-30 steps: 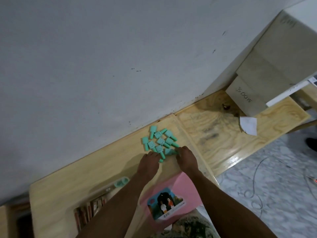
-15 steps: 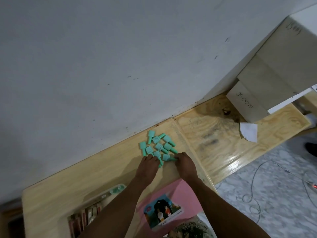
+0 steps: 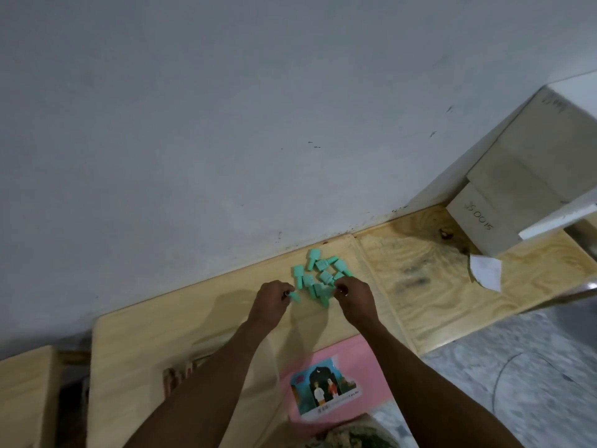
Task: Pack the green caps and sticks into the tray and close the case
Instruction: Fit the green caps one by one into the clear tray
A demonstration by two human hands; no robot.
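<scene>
Between both hands — left hand (image 3: 270, 299), right hand (image 3: 352, 295) — green caps (image 3: 319, 275) lie.

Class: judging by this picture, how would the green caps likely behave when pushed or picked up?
The green caps look like small, stiff plastic, so probably light. Lying loose in a heap, they would likely scatter if pushed. The left hand pinches one easily.

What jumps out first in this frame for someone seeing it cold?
The cluster of green caps on the pale wooden table, close to the wall, is the only bright colour. Both hands work its near edge: the left hand pinches one green piece, the right hand picks at the pile. A pink case lies nearer, between the forearms.
</scene>
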